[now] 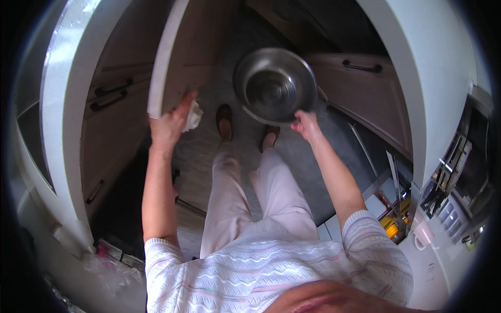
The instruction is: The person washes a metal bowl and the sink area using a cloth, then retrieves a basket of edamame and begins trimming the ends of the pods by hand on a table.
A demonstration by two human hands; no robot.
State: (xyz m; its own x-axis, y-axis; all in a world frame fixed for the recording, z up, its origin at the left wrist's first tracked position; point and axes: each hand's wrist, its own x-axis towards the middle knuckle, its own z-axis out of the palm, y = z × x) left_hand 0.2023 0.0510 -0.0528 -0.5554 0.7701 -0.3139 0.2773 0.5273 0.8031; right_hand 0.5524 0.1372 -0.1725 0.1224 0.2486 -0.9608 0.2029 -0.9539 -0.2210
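In my right hand (307,124) is the near rim of a round stainless steel bowl (270,88). The bowl hangs above the floor, tilted so that its inside faces me, and I see nothing solid in it. My left hand (168,125) is at the lower corner of an open cabinet door (195,51), with its fingers along the door's inner side. A crumpled white cloth or tissue (193,117) sticks out from under those fingers. The hand partly hides the cloth, and its palm is not visible.
Cabinet fronts with dark handles stand at left (113,125) and right (364,86). Pale countertops (72,98) curve along both sides. Utensils and a yellow item (391,227) stand low at right, near a pink mug (423,234). A clear plastic bag (113,272) lies lower left.
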